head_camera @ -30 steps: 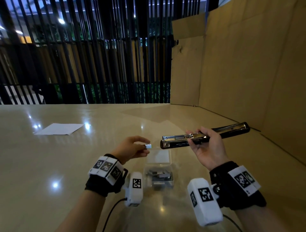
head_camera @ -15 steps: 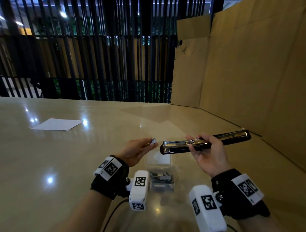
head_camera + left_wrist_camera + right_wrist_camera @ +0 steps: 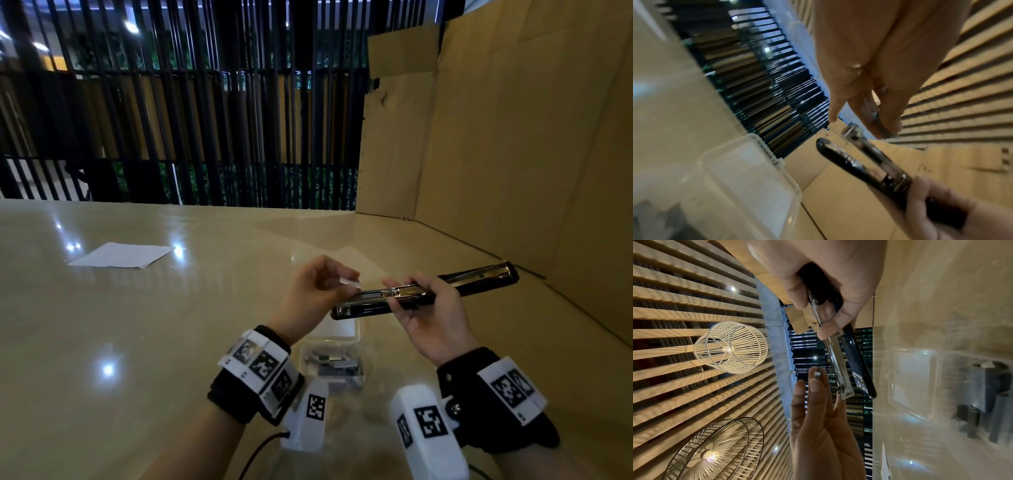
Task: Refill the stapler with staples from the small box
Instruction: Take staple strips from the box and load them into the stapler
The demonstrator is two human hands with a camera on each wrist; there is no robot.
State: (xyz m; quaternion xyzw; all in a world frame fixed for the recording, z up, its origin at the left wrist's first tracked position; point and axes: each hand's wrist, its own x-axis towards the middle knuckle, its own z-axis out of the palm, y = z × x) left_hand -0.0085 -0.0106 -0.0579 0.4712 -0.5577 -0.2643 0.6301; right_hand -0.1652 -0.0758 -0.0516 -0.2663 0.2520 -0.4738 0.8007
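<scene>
A: While the table [image 3: 102, 342] carries the open clear staple box [image 3: 337, 337], where's the stapler [image 3: 424, 293]?
B: Hinged open, in the air above the box, right hand [image 3: 430, 320] curled round it.
A: Left hand [image 3: 310, 296]?
B: Fingertips pinch 1 staple strip [image 3: 350, 281] just beside the magazine.

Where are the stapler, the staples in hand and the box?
stapler [image 3: 370, 298], head view, on the open metal channel.
staples [image 3: 350, 282], head view, on the strip's exposed end at the fingertips.
box [image 3: 337, 380], head view, on its clear front wall.
</scene>
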